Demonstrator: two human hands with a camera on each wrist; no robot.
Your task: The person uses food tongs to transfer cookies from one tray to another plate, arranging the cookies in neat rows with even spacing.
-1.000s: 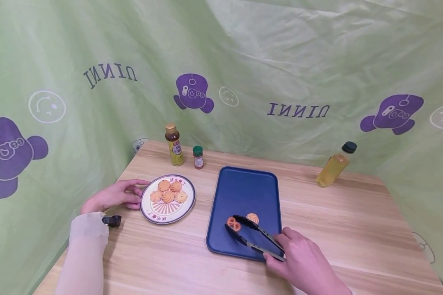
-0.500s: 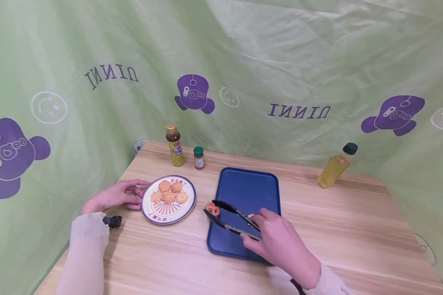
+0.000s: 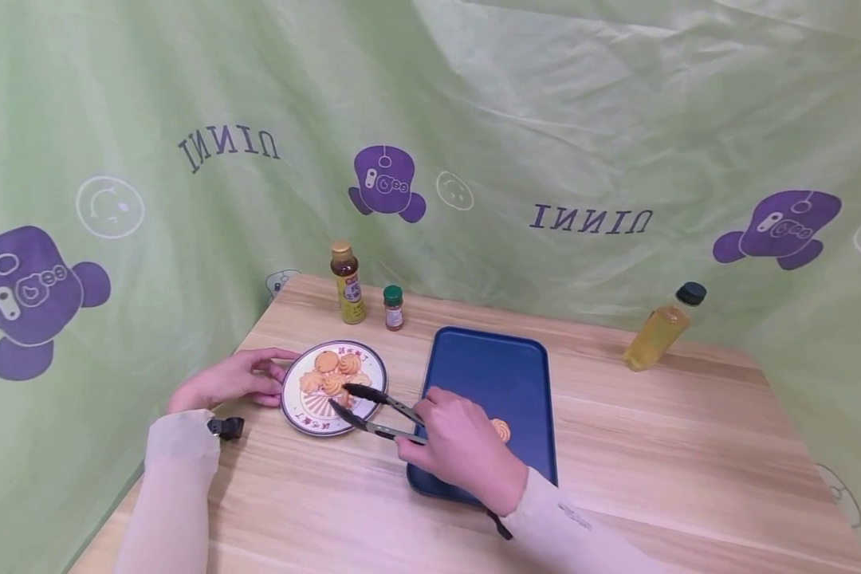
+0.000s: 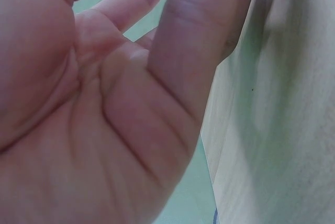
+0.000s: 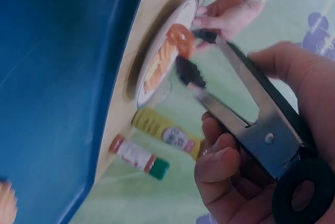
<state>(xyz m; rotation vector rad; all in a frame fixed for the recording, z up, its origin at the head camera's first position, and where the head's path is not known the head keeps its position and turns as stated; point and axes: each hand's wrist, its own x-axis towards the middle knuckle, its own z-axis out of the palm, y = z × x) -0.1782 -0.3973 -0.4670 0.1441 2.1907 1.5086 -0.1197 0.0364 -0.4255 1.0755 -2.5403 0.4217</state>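
My right hand [image 3: 462,446] grips metal tongs [image 5: 267,122] with black tips. The tips are over the near right part of a round patterned plate [image 3: 296,402]. An orange pretzel-shaped cookie [image 5: 180,36] is at the tips in the right wrist view; whether it touches the plate, I cannot tell. Several golden cookies [image 3: 327,362] lie on the plate. My left hand [image 3: 240,379] touches the plate's left rim with loosely bent fingers; the left wrist view shows mostly its palm [image 4: 125,119]. One swirl cookie [image 3: 501,430] sits on the blue tray [image 3: 488,371], partly behind my right hand.
Behind the plate stand a yellow-labelled bottle [image 3: 348,291] and a small green-capped jar [image 3: 393,309]. A bottle of yellow liquid [image 3: 654,339] is at the far right of the wooden table [image 3: 638,446]. A green printed curtain [image 3: 488,119] hangs behind.
My right hand has moved left with the tongs, carrying the pretzel-shaped cookie from the tray to over the plate. The left hand has stayed at the plate's rim.
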